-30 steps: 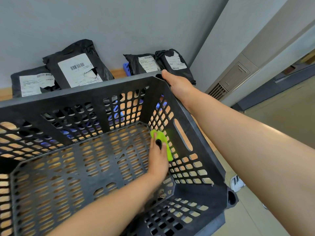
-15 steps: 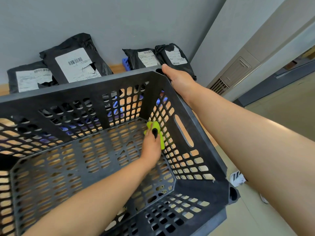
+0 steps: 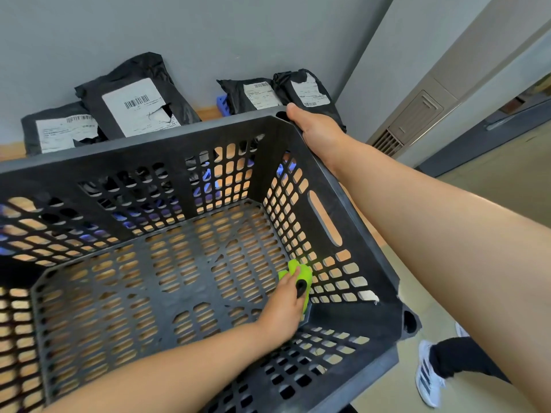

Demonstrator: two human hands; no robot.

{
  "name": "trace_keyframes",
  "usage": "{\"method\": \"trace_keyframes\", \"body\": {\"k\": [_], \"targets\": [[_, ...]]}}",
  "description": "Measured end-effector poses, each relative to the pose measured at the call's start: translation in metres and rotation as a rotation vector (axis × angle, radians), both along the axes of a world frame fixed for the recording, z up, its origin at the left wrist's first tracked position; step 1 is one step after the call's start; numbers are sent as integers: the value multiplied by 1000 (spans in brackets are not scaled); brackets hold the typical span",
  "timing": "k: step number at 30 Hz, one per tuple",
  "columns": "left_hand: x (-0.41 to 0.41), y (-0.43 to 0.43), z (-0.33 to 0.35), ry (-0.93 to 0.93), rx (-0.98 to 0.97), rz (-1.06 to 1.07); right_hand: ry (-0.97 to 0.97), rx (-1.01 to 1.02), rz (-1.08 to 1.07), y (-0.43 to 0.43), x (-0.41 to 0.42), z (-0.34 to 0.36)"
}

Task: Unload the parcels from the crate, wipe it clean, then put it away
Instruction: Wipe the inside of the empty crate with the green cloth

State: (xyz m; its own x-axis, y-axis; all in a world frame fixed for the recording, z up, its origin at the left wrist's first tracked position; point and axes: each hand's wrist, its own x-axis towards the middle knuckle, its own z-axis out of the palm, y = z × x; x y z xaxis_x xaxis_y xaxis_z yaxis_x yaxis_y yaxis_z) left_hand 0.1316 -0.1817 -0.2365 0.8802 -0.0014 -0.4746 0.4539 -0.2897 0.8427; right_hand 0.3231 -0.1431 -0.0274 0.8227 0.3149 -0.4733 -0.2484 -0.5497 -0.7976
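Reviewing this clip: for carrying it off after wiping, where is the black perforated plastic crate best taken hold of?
Probably the oblong handle slot in the black perforated plastic crate's right wall, hooked from outside under the rim. It sits high and mid-wall, so it should balance better than the far corner the right hand grips. The left hand holds a green cloth.

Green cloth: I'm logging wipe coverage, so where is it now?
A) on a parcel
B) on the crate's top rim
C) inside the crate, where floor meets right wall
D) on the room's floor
C: the left hand holds the green cloth inside the crate, at the edge where its floor meets the right wall.
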Motion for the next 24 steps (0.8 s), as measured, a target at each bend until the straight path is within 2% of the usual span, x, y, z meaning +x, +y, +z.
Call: {"method": "trace_keyframes", "body": {"k": [3, 7, 13, 24], "targets": [[-6, 2, 6, 26, 80, -181, 2, 20, 3, 0, -1, 0], [-11, -1, 19, 102, 71, -369, -36, 11, 2, 0, -4, 1], [-6, 9, 29, 138, -111, -333, -45, -22, 28, -1, -6, 4], [-20, 23, 99, 5, -376, -401, -199, -100, 125, 1, -7, 6]]}}
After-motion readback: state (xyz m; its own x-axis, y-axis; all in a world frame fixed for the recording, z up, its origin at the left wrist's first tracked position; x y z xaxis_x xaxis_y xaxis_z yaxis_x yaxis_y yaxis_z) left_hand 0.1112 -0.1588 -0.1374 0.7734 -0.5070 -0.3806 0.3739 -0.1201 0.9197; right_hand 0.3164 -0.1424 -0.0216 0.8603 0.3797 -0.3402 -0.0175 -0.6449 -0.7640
